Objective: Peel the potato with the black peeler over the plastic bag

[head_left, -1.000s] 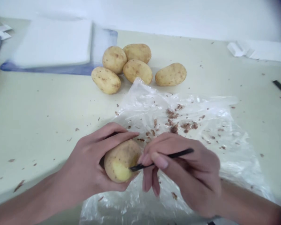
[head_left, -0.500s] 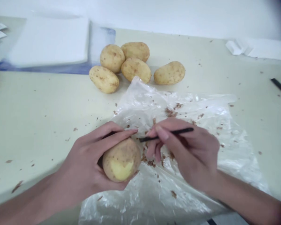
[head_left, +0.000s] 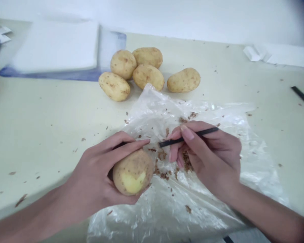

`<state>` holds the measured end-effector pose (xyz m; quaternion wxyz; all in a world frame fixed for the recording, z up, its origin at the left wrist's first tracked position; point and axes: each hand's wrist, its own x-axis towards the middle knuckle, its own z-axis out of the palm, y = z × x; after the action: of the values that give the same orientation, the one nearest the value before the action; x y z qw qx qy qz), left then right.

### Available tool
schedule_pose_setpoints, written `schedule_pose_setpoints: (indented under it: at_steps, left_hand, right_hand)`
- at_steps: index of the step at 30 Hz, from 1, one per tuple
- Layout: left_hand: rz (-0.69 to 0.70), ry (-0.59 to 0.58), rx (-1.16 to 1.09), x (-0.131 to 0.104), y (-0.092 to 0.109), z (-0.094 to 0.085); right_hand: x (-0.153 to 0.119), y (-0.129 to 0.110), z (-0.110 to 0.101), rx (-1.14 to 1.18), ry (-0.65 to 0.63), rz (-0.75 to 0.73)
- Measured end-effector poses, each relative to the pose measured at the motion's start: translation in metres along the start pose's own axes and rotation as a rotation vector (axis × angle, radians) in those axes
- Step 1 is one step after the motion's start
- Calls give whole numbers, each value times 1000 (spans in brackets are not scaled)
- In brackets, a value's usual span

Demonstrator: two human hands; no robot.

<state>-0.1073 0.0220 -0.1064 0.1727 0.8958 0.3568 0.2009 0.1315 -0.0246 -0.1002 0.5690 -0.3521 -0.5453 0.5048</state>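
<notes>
My left hand (head_left: 103, 172) is wrapped round a potato (head_left: 133, 173) from its left side, with the fingers over the top and the thumb beneath. The potato has brown skin except for a bare yellow patch facing me. Between thumb and fingers, my right hand (head_left: 207, 155) pinches a thin black stick-like tool (head_left: 167, 142). Its tip points left and stays a little apart from the potato. Both hands are above a clear plastic sheet (head_left: 172, 209) strewn with brown scraps of peel (head_left: 164, 175).
Several unpeeled potatoes (head_left: 148, 76) lie beyond the sheet on the pale table (head_left: 40, 128). A white slab (head_left: 58, 47) rests on a blue-edged board (head_left: 73, 76) at back left. Folded white paper (head_left: 281, 54) and a black strip (head_left: 302, 96) lie on the right.
My right hand has moved up and right, taking the black tool farther from the potato. My left hand keeps its hold on the potato. The view has shifted slightly.
</notes>
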Motion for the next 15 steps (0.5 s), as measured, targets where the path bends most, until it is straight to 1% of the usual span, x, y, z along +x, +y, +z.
schedule_pose_setpoints:
  at_steps: [2, 4, 5, 7, 10, 12, 14, 15]
  left_hand:
    - [-5, 10, -39, -1, 0, 1]
    - [-8, 16, -69, -1, 0, 1]
    - [-5, 24, -69, -1, 0, 1]
    - [5, 11, -24, -1, 0, 1]
    - [2, 5, 9, -1, 1, 2]
    - [-16, 13, -17, -1, 1, 2]
    - [-18, 14, -49, -2, 1, 3]
    - [-16, 14, -54, -2, 1, 3]
  right_hand:
    - [-1, -5, 4, -29, -91, -23]
    - [-3, -8, 8, -106, -169, -70]
    - [-3, -7, 9, -139, -169, -77]
    - [-1, -3, 5, -151, -102, -53]
    - [1, 3, 0, -46, 13, -33]
    - [0, 2, 2, -1, -23, -27]
    - [-2, -1, 7, -35, -126, -16]
    - [-4, -2, 9, -51, -149, -26]
